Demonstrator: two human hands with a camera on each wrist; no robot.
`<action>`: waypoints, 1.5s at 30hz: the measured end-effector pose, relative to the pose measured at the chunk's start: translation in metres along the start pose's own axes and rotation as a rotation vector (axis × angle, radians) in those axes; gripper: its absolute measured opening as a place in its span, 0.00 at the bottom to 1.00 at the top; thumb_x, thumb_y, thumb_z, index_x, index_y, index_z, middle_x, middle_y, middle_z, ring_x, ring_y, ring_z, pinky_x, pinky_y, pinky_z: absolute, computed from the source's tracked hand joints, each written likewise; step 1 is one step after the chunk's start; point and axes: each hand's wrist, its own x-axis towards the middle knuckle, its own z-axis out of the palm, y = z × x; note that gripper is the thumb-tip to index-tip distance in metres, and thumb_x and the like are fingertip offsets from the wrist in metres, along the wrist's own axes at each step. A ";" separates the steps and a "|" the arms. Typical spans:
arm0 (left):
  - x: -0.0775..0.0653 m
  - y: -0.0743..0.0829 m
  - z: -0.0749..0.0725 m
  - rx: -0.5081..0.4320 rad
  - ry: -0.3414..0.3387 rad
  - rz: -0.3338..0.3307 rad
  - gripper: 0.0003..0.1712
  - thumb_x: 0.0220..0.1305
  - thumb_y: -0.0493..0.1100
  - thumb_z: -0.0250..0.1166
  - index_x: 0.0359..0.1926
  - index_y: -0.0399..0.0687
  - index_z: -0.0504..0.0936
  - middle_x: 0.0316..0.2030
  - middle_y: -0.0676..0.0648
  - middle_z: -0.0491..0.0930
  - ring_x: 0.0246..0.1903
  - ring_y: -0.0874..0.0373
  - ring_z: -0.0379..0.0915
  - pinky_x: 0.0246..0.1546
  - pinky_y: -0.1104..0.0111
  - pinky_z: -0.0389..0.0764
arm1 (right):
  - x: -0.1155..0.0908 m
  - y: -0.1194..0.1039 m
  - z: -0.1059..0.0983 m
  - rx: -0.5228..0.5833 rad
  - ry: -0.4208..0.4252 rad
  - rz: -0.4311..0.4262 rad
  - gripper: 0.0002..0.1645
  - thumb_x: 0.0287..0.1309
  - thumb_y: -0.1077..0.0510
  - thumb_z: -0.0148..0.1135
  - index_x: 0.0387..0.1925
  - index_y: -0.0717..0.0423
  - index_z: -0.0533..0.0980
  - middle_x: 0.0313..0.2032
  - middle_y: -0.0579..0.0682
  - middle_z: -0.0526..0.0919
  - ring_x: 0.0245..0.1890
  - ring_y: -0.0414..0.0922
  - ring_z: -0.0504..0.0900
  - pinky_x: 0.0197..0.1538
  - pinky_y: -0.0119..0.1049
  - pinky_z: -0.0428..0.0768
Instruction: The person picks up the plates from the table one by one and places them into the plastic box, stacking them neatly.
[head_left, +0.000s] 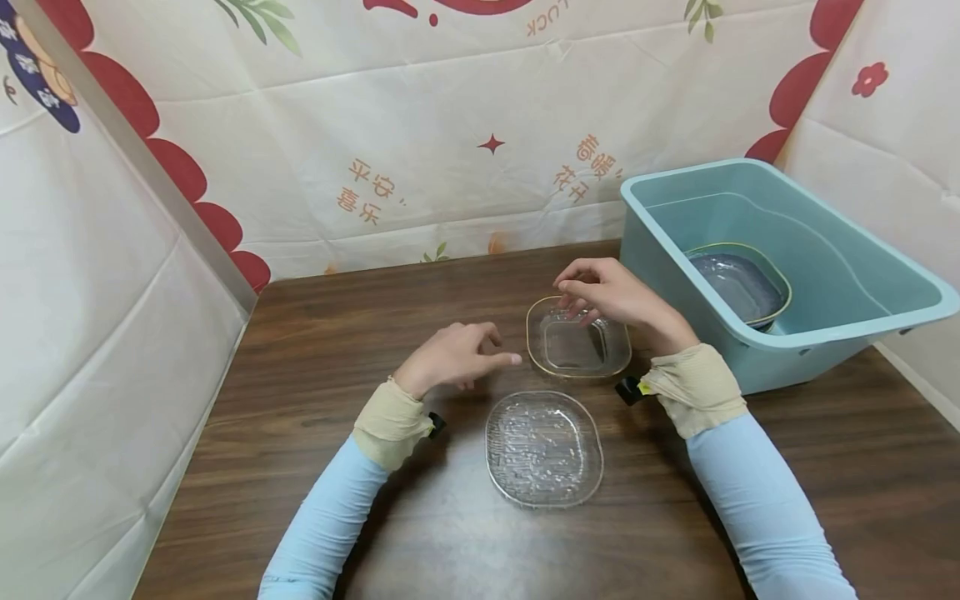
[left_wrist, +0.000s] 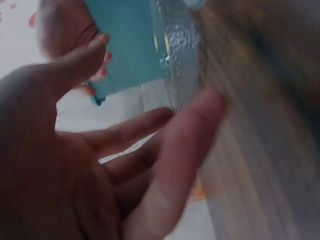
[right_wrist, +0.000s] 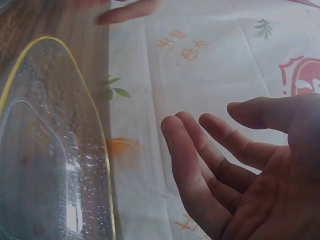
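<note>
A clear plastic dish with a gold rim lies on the wooden table, beside the blue bin. Over its far edge hovers my right hand, fingers loosely bent with nothing in them; the right wrist view shows a gap between fingers and dish. My left hand is held above the table, left of that dish, its fingers relaxed and holding nothing. Nearer to me lies a ribbed clear square lid or plate with rounded corners, touched by neither hand.
At the right stands a light blue bin. Inside it sits a gold-rimmed clear container. A printed white cloth hangs behind the table and at both sides.
</note>
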 end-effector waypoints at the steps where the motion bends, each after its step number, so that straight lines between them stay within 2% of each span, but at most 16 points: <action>1: 0.000 0.001 0.003 0.015 -0.029 0.004 0.35 0.68 0.71 0.62 0.57 0.47 0.79 0.30 0.44 0.88 0.18 0.54 0.84 0.27 0.65 0.85 | -0.001 0.000 -0.002 0.006 0.007 -0.002 0.17 0.78 0.55 0.53 0.54 0.66 0.77 0.42 0.67 0.87 0.34 0.49 0.90 0.35 0.45 0.91; 6: 0.001 0.005 0.015 0.037 -0.129 -0.001 0.27 0.66 0.68 0.67 0.50 0.52 0.81 0.28 0.43 0.87 0.17 0.53 0.84 0.23 0.62 0.87 | -0.002 -0.003 -0.005 0.031 0.025 -0.005 0.18 0.78 0.55 0.54 0.53 0.66 0.77 0.40 0.62 0.87 0.33 0.46 0.89 0.34 0.44 0.90; 10: 0.003 0.009 0.023 0.034 -0.150 0.007 0.22 0.64 0.61 0.72 0.46 0.50 0.82 0.27 0.47 0.85 0.17 0.54 0.83 0.21 0.63 0.87 | -0.005 -0.005 -0.006 0.045 0.032 -0.002 0.17 0.78 0.55 0.54 0.53 0.66 0.77 0.36 0.56 0.88 0.33 0.47 0.90 0.34 0.45 0.90; 15: 0.003 0.017 0.030 0.012 -0.178 0.004 0.19 0.63 0.52 0.75 0.46 0.46 0.81 0.25 0.49 0.82 0.17 0.55 0.82 0.21 0.63 0.88 | -0.007 -0.006 -0.009 0.053 0.035 -0.012 0.17 0.78 0.56 0.54 0.54 0.67 0.76 0.36 0.56 0.87 0.32 0.49 0.90 0.33 0.44 0.90; 20: 0.004 0.020 0.037 0.019 -0.184 0.026 0.10 0.67 0.43 0.72 0.44 0.45 0.81 0.23 0.49 0.81 0.16 0.54 0.82 0.20 0.63 0.87 | -0.007 -0.005 -0.010 0.042 0.035 -0.017 0.17 0.78 0.56 0.53 0.54 0.68 0.76 0.38 0.61 0.87 0.32 0.48 0.90 0.32 0.41 0.90; 25: 0.004 0.022 0.041 0.026 -0.192 0.053 0.01 0.72 0.36 0.65 0.40 0.43 0.81 0.24 0.48 0.80 0.16 0.55 0.82 0.19 0.66 0.86 | -0.007 -0.004 -0.010 0.048 0.026 -0.020 0.17 0.78 0.57 0.53 0.54 0.68 0.76 0.36 0.56 0.87 0.30 0.44 0.89 0.31 0.41 0.89; 30: 0.003 0.022 0.043 0.040 -0.176 0.088 0.09 0.71 0.27 0.55 0.37 0.41 0.80 0.25 0.48 0.79 0.14 0.59 0.80 0.18 0.68 0.85 | -0.007 -0.004 -0.009 0.047 0.022 -0.012 0.17 0.78 0.56 0.53 0.54 0.68 0.76 0.33 0.49 0.86 0.29 0.40 0.88 0.31 0.38 0.89; 34: 0.002 0.021 0.043 0.033 -0.156 0.108 0.13 0.69 0.23 0.53 0.36 0.43 0.78 0.27 0.48 0.79 0.13 0.60 0.78 0.18 0.66 0.86 | -0.006 -0.005 -0.008 0.039 0.018 0.003 0.17 0.78 0.55 0.53 0.54 0.66 0.76 0.37 0.55 0.87 0.30 0.40 0.88 0.32 0.40 0.89; 37: 0.004 0.020 0.041 0.023 -0.143 0.116 0.18 0.63 0.19 0.51 0.37 0.44 0.78 0.28 0.48 0.77 0.12 0.60 0.77 0.18 0.66 0.86 | -0.006 -0.005 -0.007 0.032 0.016 0.009 0.17 0.78 0.55 0.53 0.54 0.66 0.77 0.39 0.60 0.87 0.30 0.40 0.88 0.33 0.42 0.89; 39: 0.004 0.019 0.039 0.018 -0.133 0.127 0.21 0.60 0.17 0.49 0.37 0.45 0.77 0.28 0.49 0.76 0.12 0.61 0.77 0.17 0.65 0.86 | -0.005 -0.004 -0.006 0.029 0.014 0.010 0.17 0.78 0.55 0.53 0.54 0.66 0.77 0.39 0.60 0.87 0.30 0.42 0.88 0.33 0.43 0.90; 45: 0.003 0.017 0.026 0.012 -0.071 0.179 0.19 0.67 0.21 0.47 0.40 0.45 0.79 0.28 0.48 0.78 0.11 0.60 0.77 0.17 0.66 0.85 | -0.002 -0.001 -0.004 0.011 -0.004 0.013 0.17 0.78 0.55 0.53 0.55 0.65 0.77 0.37 0.56 0.86 0.33 0.49 0.90 0.33 0.43 0.90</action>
